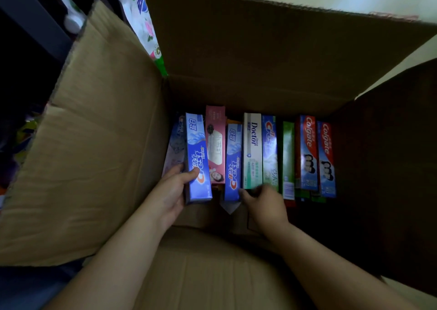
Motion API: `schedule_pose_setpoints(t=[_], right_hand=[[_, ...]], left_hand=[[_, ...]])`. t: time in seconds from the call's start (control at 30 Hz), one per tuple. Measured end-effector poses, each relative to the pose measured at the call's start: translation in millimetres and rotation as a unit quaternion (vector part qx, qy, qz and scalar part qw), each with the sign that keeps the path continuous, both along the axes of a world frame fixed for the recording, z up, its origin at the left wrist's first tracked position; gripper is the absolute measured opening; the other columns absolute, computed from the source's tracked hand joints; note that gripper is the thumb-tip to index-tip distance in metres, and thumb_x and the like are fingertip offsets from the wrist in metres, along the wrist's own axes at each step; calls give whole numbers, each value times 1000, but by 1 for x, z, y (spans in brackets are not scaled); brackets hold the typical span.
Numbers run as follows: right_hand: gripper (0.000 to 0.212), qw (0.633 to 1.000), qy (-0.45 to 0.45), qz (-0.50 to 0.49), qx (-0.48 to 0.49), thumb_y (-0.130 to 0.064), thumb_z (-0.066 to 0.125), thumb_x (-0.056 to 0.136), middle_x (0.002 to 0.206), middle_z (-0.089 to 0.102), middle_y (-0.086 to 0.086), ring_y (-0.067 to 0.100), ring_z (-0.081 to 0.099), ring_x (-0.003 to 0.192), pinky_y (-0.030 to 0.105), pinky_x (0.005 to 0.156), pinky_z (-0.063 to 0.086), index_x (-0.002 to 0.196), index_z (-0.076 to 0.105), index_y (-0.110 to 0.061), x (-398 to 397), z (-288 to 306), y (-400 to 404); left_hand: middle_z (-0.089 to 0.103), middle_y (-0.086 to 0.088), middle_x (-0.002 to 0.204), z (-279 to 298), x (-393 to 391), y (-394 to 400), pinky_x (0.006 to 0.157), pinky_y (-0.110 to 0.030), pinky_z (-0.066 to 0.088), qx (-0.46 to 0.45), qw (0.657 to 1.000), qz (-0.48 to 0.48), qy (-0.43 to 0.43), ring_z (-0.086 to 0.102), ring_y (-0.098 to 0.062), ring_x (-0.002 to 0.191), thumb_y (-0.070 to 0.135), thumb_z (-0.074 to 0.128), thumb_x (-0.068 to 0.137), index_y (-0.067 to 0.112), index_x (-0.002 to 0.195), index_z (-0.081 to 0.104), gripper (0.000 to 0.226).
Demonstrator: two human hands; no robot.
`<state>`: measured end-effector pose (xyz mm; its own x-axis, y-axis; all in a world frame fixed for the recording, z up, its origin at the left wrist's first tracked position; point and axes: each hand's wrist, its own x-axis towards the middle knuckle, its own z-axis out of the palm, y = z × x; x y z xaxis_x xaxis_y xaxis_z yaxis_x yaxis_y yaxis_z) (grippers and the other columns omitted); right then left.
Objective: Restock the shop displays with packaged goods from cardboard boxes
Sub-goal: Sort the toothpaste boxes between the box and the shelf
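Reaching down into an open cardboard box (pixel 248 56), both hands work along a row of toothpaste cartons standing on edge against the far wall. The left hand (pixel 172 191) grips a blue toothpaste carton (pixel 197 158) near the left wall, thumb across its near face and fingers behind it; that carton sits a little higher than its neighbours, so it looks part-way lifted. Its long axis runs away from the person, near end at the palm. The right hand (pixel 266 203) is at the near end of a white-and-green carton (pixel 252 151) in the middle of the row, fingers curled over that end, though blur hides whether they have truly closed on it. Two red cartons (pixel 315 153) stand toward the right wall, well apart from either hand. My guess is each carton must come straight up and toward the person, sliding along its length, clear of the neighbours.
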<state>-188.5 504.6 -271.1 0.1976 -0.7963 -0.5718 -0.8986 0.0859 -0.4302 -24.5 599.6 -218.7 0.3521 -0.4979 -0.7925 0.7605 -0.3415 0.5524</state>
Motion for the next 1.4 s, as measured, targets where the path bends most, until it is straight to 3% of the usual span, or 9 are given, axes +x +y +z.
schedule_pose_setpoints(t=[0.13,0.23,0.3,0.57,0.83,0.97,1.13,1.3,1.4], right_hand=[[44,886,-131,-320,311,-36,69,85,82,61,9,25,60,73,30,60,49,114,59,-5,14,-17,4],[24,782,-252,-427,378,-18,61,92,87,62,14,24,61,72,32,49,56,112,55,-7,27,-27,8],[16,761,-277,-444,383,-12,60,91,91,63,15,26,62,75,30,42,55,106,56,-6,27,-25,10],[6,840,-218,-281,410,-7,66,86,72,71,13,20,68,56,28,50,57,88,64,-2,10,28,11],[23,824,-320,-246,398,-7,62,88,86,73,20,23,72,66,27,56,58,103,62,10,-8,82,20],[36,830,-389,-180,356,-14,66,79,103,72,16,25,72,89,29,69,59,112,62,-2,-3,90,24],[39,838,-407,-148,331,-17,61,85,112,70,12,10,69,82,17,60,52,123,60,-9,6,82,27],[48,811,-458,-164,326,-21,69,84,122,65,17,32,62,113,42,94,52,128,57,-5,3,74,31],[41,797,-480,-164,328,-18,65,86,120,66,18,32,64,110,38,90,54,124,58,-4,5,74,29]], left_hand=[[68,-8,105,0,-1,0,71,-31,53,-4,1000,-10,-6,66,-17,90,9,54,92,15,120,55,28],[68,-8,105,-2,-1,3,69,-30,51,-6,1000,-15,-10,66,-17,90,10,54,92,15,121,54,30],[68,-7,103,-4,-2,4,69,-29,51,-9,1000,-12,-7,66,-17,89,10,54,92,15,120,54,28],[66,-15,115,-9,0,2,75,-34,53,-9,1000,-4,-4,65,-25,100,11,59,87,12,131,50,44],[68,-12,104,-3,-2,-2,70,-31,57,-28,999,20,-5,66,-22,87,2,54,91,9,130,50,40],[66,-21,116,4,-6,-3,80,-39,57,-44,999,20,18,66,-31,99,0,52,91,5,133,48,43],[68,-15,110,14,-9,-2,67,-36,61,-94,994,11,58,71,-24,89,6,51,91,11,130,49,39],[67,-16,115,13,-12,-4,74,-37,60,-90,995,16,44,69,-25,95,7,51,92,11,134,47,42],[66,-17,118,12,-11,-4,78,-38,58,-95,994,22,41,67,-27,100,5,50,92,13,134,47,43]])
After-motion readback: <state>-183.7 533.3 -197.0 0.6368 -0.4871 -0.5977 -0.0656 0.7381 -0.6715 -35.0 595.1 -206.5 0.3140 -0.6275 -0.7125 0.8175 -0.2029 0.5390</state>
